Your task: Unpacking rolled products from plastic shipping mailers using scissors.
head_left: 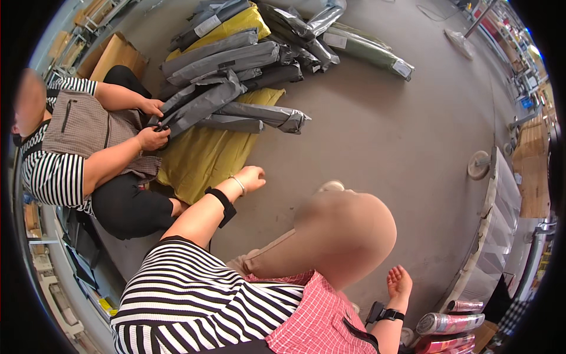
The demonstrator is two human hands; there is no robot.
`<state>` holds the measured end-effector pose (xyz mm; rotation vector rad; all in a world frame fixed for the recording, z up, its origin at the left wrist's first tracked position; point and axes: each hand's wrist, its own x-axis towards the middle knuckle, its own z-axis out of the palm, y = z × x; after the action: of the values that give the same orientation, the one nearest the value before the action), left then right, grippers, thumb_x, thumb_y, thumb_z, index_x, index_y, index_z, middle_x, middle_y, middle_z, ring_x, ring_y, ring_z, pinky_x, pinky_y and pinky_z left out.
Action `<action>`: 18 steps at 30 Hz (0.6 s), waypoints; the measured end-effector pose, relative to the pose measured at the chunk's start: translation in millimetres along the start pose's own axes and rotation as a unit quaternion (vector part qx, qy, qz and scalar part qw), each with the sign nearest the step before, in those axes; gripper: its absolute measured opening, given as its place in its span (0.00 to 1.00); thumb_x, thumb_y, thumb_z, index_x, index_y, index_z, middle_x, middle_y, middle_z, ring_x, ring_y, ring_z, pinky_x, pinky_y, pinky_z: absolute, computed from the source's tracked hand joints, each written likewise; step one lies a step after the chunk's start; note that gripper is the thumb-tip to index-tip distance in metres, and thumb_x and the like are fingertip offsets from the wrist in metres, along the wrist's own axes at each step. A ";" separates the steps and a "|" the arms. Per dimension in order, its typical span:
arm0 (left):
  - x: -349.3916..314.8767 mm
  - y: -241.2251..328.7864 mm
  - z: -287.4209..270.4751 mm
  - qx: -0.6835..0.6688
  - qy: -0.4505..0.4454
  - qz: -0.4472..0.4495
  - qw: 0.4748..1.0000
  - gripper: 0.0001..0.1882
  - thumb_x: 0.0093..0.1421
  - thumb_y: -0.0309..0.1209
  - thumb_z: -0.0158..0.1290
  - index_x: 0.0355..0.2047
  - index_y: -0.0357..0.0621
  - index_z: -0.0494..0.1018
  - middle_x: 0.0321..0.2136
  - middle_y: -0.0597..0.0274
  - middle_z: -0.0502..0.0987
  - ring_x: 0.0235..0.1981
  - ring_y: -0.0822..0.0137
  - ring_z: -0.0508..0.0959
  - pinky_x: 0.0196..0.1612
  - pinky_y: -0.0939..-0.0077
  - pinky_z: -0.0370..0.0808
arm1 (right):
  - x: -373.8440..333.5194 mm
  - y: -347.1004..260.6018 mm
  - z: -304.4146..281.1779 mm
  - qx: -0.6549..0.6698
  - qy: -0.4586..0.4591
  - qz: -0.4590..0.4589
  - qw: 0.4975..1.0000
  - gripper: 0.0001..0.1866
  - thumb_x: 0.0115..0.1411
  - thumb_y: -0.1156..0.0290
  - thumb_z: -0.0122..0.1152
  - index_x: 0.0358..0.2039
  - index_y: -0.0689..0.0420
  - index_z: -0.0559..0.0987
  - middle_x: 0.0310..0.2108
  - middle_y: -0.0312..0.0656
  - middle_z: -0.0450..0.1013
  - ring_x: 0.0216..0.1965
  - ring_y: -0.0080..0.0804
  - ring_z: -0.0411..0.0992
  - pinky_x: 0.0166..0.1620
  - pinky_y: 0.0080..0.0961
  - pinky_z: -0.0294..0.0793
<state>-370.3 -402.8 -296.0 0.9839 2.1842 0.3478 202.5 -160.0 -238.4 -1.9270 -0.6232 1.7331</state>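
My left hand (253, 179) reaches out over the floor beside a yellow plastic bag (203, 159), apart from it. Its fingers are loosely bent, with nothing visible in them. Low on the right, my right hand (400, 282) is raised with the palm partly showing and the fingers apart, holding nothing. The nearest things to it are several plastic-wrapped rolls (451, 323), some reddish. To the left, a co-worker (88, 135) sits and holds the end of a grey plastic-wrapped package (203, 103) with both hands; a dark tool, perhaps scissors, shows at one hand.
A pile of long grey wrapped packages (227, 62) lies on the floor ahead, with a green wrapped one (368, 50) at its right. An open cardboard box (121, 56) stands behind the co-worker. A wheeled cart (492, 206) stands along the right side. My bent knee (354, 230) rises between my hands.
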 end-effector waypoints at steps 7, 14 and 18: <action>118.9 26.6 -50.3 0.110 0.289 0.158 0.938 0.22 0.50 0.28 0.56 0.48 0.40 0.70 0.47 0.49 0.72 0.50 0.51 0.72 0.53 0.62 0.70 | 24.9 2.3 1.5 0.024 0.055 0.027 0.998 0.13 0.59 0.67 0.59 0.42 0.60 0.74 0.31 0.42 0.74 0.30 0.34 0.73 0.32 0.27 0.73; 194.6 20.7 -54.8 0.268 0.221 -0.032 0.937 0.26 0.61 0.27 0.43 0.61 0.49 0.58 0.58 0.57 0.64 0.63 0.58 0.61 0.64 0.53 0.55 | 40.7 18.2 15.4 -0.066 0.007 0.040 0.997 0.16 0.58 0.66 0.59 0.44 0.59 0.73 0.34 0.45 0.74 0.31 0.36 0.74 0.33 0.30 0.74; 217.2 15.9 -55.8 0.304 0.151 -0.061 0.939 0.17 0.62 0.29 0.42 0.52 0.49 0.68 0.52 0.58 0.70 0.58 0.60 0.67 0.62 0.53 0.58 | 38.8 25.2 20.1 -0.121 -0.003 0.044 0.992 0.16 0.59 0.67 0.57 0.45 0.60 0.73 0.33 0.44 0.73 0.30 0.35 0.74 0.32 0.29 0.76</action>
<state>-500.8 -229.6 -355.4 1.1629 2.6949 -0.2803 186.8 -155.0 -286.1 -2.1421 -0.7947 1.7866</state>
